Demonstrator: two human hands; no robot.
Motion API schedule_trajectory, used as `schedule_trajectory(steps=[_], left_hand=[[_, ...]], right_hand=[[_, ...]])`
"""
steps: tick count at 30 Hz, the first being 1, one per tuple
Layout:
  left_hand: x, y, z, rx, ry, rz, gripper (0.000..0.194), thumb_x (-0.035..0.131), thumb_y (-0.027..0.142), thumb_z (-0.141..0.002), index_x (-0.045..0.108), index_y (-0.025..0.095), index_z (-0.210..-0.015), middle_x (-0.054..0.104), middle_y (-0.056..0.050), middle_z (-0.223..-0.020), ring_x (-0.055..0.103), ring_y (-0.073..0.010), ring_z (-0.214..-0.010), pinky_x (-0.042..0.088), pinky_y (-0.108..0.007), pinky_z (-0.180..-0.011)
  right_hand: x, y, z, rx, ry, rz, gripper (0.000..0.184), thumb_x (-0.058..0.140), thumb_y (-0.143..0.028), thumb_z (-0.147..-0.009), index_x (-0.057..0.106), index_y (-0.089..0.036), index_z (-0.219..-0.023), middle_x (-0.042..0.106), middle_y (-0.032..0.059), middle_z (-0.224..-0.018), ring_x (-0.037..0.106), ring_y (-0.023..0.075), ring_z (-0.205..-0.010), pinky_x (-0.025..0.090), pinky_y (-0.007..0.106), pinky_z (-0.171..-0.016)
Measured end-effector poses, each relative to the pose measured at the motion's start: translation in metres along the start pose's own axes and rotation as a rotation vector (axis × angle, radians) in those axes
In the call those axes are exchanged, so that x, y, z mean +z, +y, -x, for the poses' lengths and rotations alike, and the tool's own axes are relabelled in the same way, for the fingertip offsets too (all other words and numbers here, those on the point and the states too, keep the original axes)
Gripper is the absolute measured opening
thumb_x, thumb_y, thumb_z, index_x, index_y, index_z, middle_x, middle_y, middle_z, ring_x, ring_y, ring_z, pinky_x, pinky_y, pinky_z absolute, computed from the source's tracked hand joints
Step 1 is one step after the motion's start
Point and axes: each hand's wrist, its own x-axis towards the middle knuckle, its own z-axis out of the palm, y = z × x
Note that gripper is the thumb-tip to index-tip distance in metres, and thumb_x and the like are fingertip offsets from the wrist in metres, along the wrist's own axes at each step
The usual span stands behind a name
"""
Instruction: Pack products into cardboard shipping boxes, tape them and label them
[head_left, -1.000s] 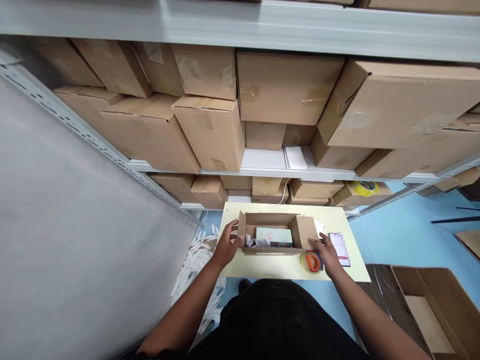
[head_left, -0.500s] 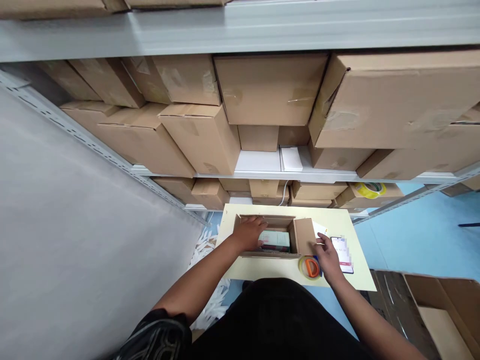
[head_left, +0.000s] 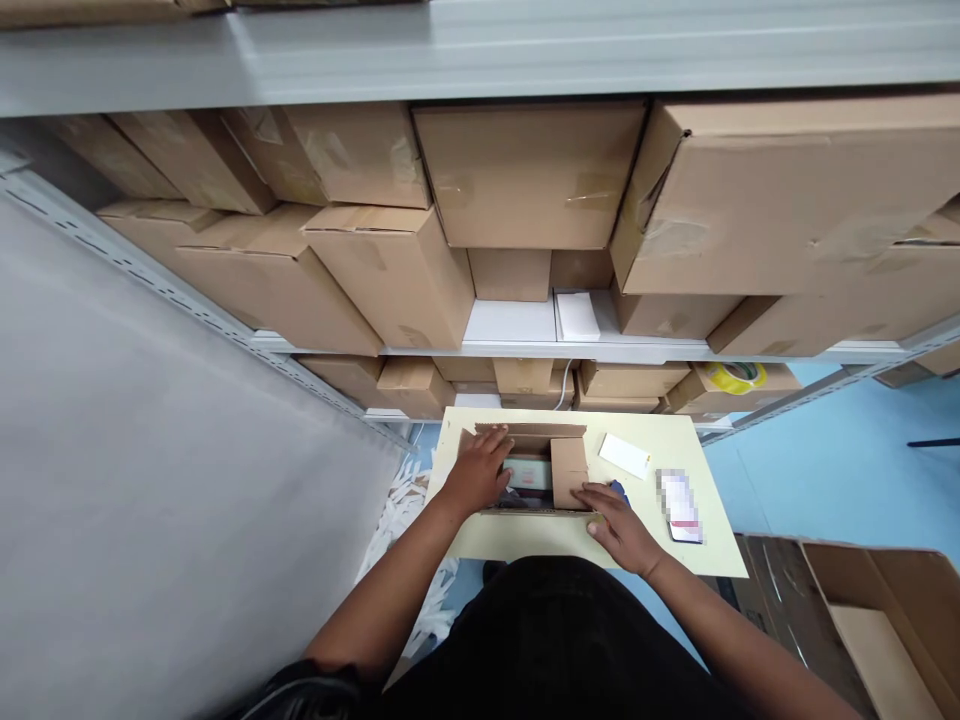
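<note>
A small open cardboard box (head_left: 531, 431) sits on the pale yellow tabletop (head_left: 517, 538). Inside it lies a light green packet (head_left: 529, 473), partly hidden in shadow. My left hand (head_left: 480, 472) rests over the box's left end, fingers apart, the tips reaching inside. With fingers stretched, my right hand (head_left: 621, 524) presses on the right end flap (head_left: 570, 474), which is folded inward over the opening. A blue object (head_left: 618, 490) shows just behind my right hand; the tape roll near it is mostly covered.
A white card or slim box (head_left: 625, 455) and a phone (head_left: 679, 505) lie to the right on the tabletop. Shelves (head_left: 420, 348) full of cardboard boxes (head_left: 529, 175) stand ahead. Yellow tape (head_left: 737, 377) sits on a lower box. White paper strips (head_left: 390, 505) litter the floor at left.
My right hand has moved left, folding the right flap inward over the box. My left hand has shifted slightly left. The white card is now uncovered, while the orange-centred tape roll is hidden.
</note>
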Motion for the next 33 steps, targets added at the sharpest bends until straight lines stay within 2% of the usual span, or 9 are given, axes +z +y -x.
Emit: schedule_trajectory(steps=[3,5,8,10,13,19,23,28,33], left_hand=[[-0.009,-0.005,0.024,-0.189,0.341,0.046,0.042,0.059,0.027,-0.094,0.061,0.019,-0.135,0.053,-0.017,-0.152,0.043,-0.0348,-0.147,0.034,-0.057,-0.124],[-0.008,-0.01,0.043,-0.319,0.41,0.147,0.041,0.06,0.029,-0.094,0.06,0.02,-0.134,0.062,-0.016,-0.136,0.057,-0.0337,-0.133,0.047,-0.055,-0.113],[0.003,-0.011,0.067,-0.282,0.254,0.327,0.041,0.06,0.029,-0.093,0.058,0.024,-0.134,0.065,-0.011,-0.127,0.065,-0.0279,-0.119,0.058,-0.047,-0.101],[0.012,-0.009,0.076,-0.198,0.193,0.361,0.045,0.062,0.029,-0.093,0.057,0.025,-0.137,0.059,-0.012,-0.14,0.059,-0.0285,-0.131,0.054,-0.047,-0.109],[0.019,-0.005,0.081,-0.168,0.209,0.36,0.052,0.062,0.026,-0.093,0.053,0.024,-0.143,0.05,-0.013,-0.151,0.049,-0.0293,-0.143,0.046,-0.05,-0.119],[0.024,-0.006,0.089,-0.173,0.2,0.324,0.056,0.063,0.02,-0.089,0.053,0.022,-0.144,0.046,-0.015,-0.153,0.047,-0.0299,-0.145,0.045,-0.05,-0.121],[0.029,-0.007,0.098,-0.126,0.168,0.259,0.067,0.065,0.018,-0.086,0.048,0.023,-0.151,0.034,-0.014,-0.165,0.038,-0.0329,-0.152,0.041,-0.054,-0.123],[0.031,-0.008,0.104,-0.044,0.147,0.249,0.072,0.062,0.019,-0.09,0.041,0.025,-0.158,0.028,-0.013,-0.171,0.035,-0.0322,-0.154,0.039,-0.056,-0.124],[0.03,-0.008,0.102,-0.039,0.024,0.281,0.073,0.062,0.042,-0.097,0.035,0.025,-0.162,0.045,-0.015,-0.162,0.046,-0.0328,-0.147,0.042,-0.055,-0.12]], right_hand=[[0.002,-0.004,-0.001,0.048,-0.032,0.068,0.056,0.056,-0.056,-0.098,0.064,-0.025,-0.144,0.067,0.0148,-0.14,0.049,0.0379,-0.144,0.037,0.063,-0.118],[0.002,-0.007,-0.003,0.067,-0.042,0.086,0.05,0.057,-0.055,-0.098,0.069,-0.026,-0.138,0.068,0.0131,-0.14,0.049,0.0375,-0.144,0.037,0.062,-0.119],[0.003,-0.011,-0.005,0.074,-0.033,0.104,0.042,0.06,-0.053,-0.096,0.077,-0.027,-0.123,0.067,0.0118,-0.141,0.051,0.0376,-0.142,0.038,0.063,-0.118],[0.004,-0.012,-0.006,0.084,-0.022,0.114,0.038,0.062,-0.053,-0.095,0.079,-0.027,-0.116,0.067,0.0113,-0.142,0.052,0.0371,-0.141,0.038,0.062,-0.118],[0.002,-0.014,-0.008,0.105,-0.035,0.132,0.037,0.061,-0.055,-0.095,0.08,-0.027,-0.111,0.063,0.0106,-0.148,0.051,0.0365,-0.143,0.038,0.062,-0.118],[-0.018,-0.016,-0.016,0.108,-0.123,0.041,0.058,0.062,-0.064,-0.093,0.068,-0.029,-0.14,0.035,0.0081,-0.169,0.041,0.035,-0.151,0.036,0.055,-0.122],[-0.03,-0.007,-0.033,0.182,-0.079,-0.057,0.06,0.047,-0.065,-0.1,0.057,-0.034,-0.15,0.036,0.0039,-0.169,0.036,0.0296,-0.155,0.033,0.051,-0.125],[-0.03,0.008,-0.073,0.327,-0.049,0.095,0.077,0.055,-0.065,-0.096,0.036,-0.033,-0.163,0.026,0.0026,-0.172,0.03,0.0289,-0.157,0.028,0.049,-0.128],[-0.021,0.019,-0.091,0.309,-0.065,0.138,0.081,0.055,-0.064,-0.096,0.033,-0.028,-0.164,0.029,0.0052,-0.171,0.026,0.0263,-0.159,0.026,0.047,-0.129]])
